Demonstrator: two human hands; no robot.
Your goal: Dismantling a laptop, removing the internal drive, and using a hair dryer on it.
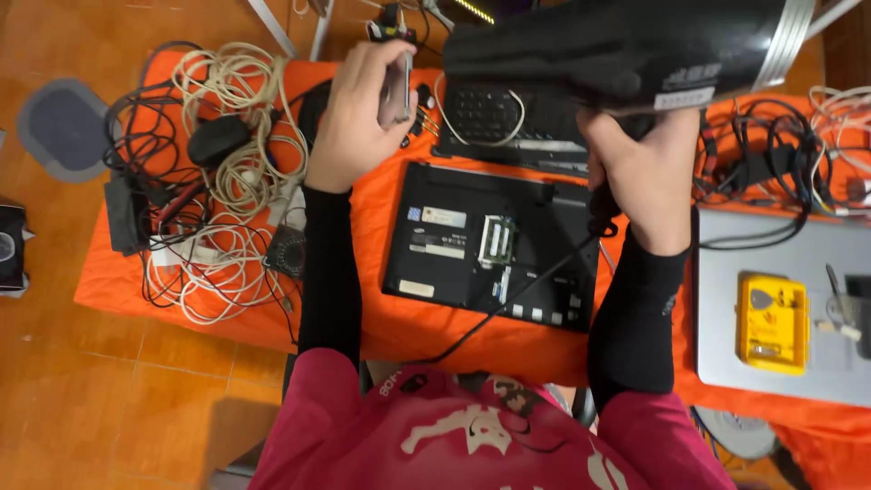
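My right hand [640, 172] grips the black blower [626, 45] by its handle, long axis pointing left over the open laptop [494, 245] on the tabletop; left hand [358, 113] clamps a small flat part [396, 86] upright just beside the nozzle.

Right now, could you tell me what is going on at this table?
A person sits at an orange-covered table. The right hand grips a black blower by its handle, held above an upturned black laptop. The left hand holds a small flat part upright. Tangled cables lie at one side.
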